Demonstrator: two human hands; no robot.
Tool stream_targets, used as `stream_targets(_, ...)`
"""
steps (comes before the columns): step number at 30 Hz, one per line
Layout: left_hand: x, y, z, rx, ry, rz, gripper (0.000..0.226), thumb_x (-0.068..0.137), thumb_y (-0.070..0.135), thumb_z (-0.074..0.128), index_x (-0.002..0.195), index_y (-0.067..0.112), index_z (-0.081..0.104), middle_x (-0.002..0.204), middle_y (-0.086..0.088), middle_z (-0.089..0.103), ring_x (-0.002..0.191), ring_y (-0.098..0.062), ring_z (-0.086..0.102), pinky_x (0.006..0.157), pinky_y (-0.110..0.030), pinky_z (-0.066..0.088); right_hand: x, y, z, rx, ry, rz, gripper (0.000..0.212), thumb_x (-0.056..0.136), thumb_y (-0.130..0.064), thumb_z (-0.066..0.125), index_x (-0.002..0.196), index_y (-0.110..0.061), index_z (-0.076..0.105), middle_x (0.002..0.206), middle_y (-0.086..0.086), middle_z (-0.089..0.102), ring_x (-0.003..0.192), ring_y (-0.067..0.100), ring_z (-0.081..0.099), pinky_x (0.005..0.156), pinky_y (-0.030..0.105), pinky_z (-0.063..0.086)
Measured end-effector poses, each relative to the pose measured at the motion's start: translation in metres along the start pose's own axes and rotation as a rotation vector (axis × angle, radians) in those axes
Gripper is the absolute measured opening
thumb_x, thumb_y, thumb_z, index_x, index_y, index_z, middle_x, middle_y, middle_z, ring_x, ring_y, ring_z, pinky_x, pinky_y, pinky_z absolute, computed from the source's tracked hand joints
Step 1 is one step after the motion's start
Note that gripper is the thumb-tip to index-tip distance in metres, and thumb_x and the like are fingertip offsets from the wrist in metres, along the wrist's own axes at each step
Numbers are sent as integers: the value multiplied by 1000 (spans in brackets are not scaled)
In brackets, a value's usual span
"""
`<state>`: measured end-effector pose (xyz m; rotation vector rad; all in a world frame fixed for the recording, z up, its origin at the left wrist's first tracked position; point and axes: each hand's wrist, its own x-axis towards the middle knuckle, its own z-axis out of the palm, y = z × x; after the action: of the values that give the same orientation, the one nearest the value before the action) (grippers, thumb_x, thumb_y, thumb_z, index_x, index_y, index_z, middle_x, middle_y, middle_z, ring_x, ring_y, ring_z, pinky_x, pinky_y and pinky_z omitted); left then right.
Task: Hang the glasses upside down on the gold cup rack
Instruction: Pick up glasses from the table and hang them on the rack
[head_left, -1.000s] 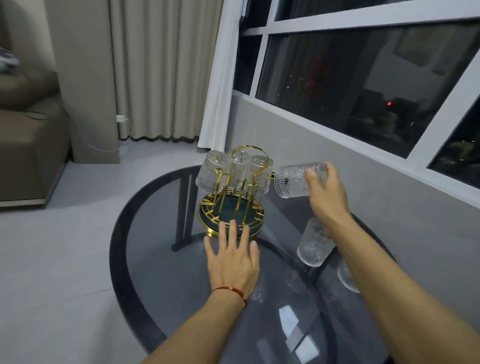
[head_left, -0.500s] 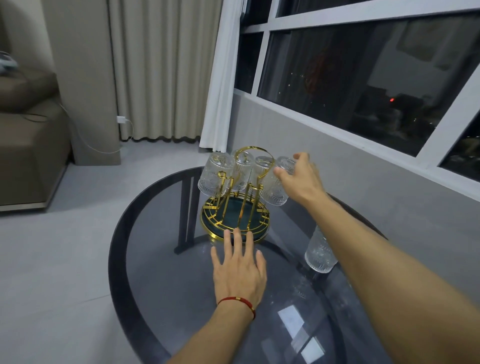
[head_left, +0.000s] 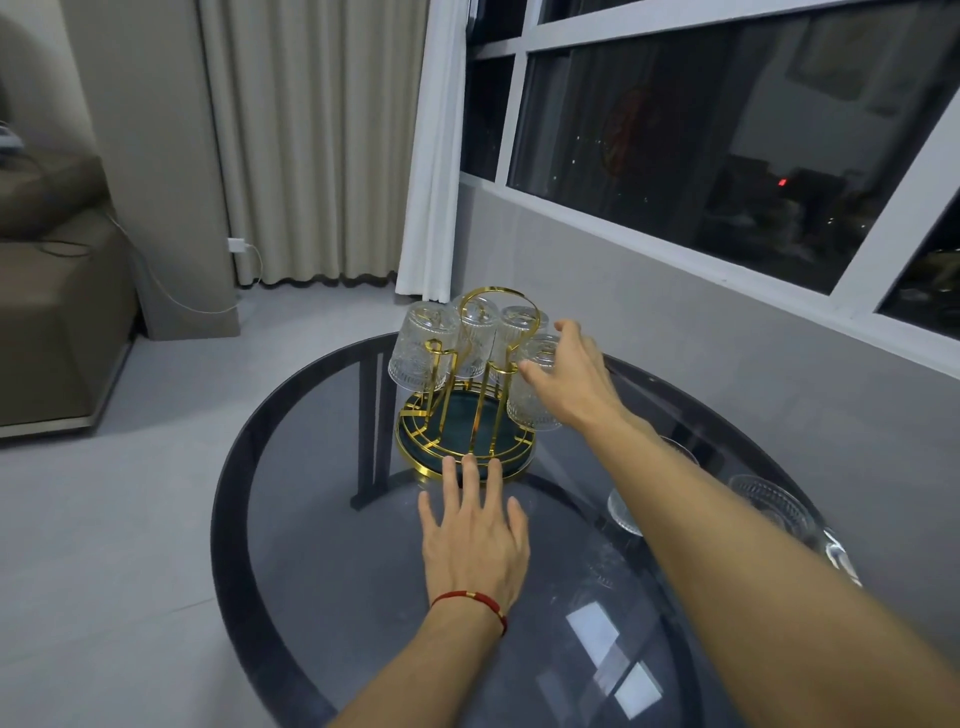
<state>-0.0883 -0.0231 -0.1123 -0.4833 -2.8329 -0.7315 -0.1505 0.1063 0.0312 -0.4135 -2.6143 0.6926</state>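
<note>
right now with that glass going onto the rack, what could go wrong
1. The right hand holds the ribbed glass against the gold rack; whether it is seated on its peg cannot be seen, so letting go could drop it.
2. It crowds the hung glasses and could knock them.
3. The right forearm passes over two loose glasses on the glass table; pulling back low could sweep them.

One view only, head-worn, wide-angle. It looked forward and down from above the near edge of a round glass table (head_left: 270, 519), both forearms reaching away from the lens into frame. The gold cup rack (head_left: 465, 400) sat mid-frame, near. Facing beyond it: curtain (head_left: 306, 140) at upper left, dark window (head_left: 727, 130) along the right. Straight lines bowed toward the frame edges. No second view to compare.
</note>
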Motion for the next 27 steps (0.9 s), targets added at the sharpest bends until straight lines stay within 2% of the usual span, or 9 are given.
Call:
stream_targets(4,0,1,0,30,-4,9,60,103,47,16,159,29,7,170,-3,6,154,-24,-9,123,-56,9,-29,7,-14,58,38,-51,71,101,-28,64,161,-17,29,163,13,39,147,29,44,114,40,40)
stream_targets(10,-4,5,-5,103,1,47,63,100,43,28,159,27,12,169,-6,9,155,-27,-1,121,-58,13,-127,43,-44,178,264,-132,50,91,-3,65,139,-11,58,137,6,60,130,22,56,110,27,38)
stream_targets(12,-7,9,-6,137,8,95,64,99,43,31,159,27,14,169,-5,11,155,-26,0,121,-59,13,-161,65,-51,228,399,-78,49,86,3,67,132,-13,62,128,1,59,121,19,58,108,31,44)
stream_targets(14,-10,16,-9,125,1,143,65,98,41,35,158,27,15,169,-5,11,155,-24,-1,120,-58,13,-190,92,-55,276,574,42,52,81,7,69,128,-15,61,127,-1,54,115,15,56,104,24,45)
stream_targets(16,-13,27,-12,59,-8,188,68,96,37,43,158,27,17,169,-3,12,155,-23,-1,121,-57,14,-208,119,-56,297,685,230,63,79,5,74,136,-16,53,138,7,49,124,22,54,105,28,44)
stream_targets(18,-18,41,-15,-6,-21,261,70,93,32,49,157,26,20,167,-4,17,154,-23,5,121,-54,19,-212,142,-56,313,638,422,83,81,-3,79,152,-15,38,154,16,39,139,34,46,114,47,44)
stream_targets(20,-23,56,-18,-99,-35,323,71,92,27,54,156,25,23,163,-4,27,152,-23,15,118,-50,28,-210,157,-56,352,509,499,102,84,-14,82,164,-15,19,167,18,27,150,37,38,119,56,39)
stream_targets(23,-31,71,-20,-263,-55,333,72,89,24,59,154,25,28,154,-1,39,143,-20,29,112,-47,37,-202,169,-53,402,354,549,117,86,-31,84,168,-16,2,172,16,30,152,38,40,116,51,40)
stream_targets(27,-40,79,-20,-343,-74,305,71,89,26,61,153,28,30,150,0,44,140,-18,32,113,-48,37,-190,184,-51,403,327,556,113,83,-39,85,167,-18,12,160,16,49,144,41,49,110,51,46)
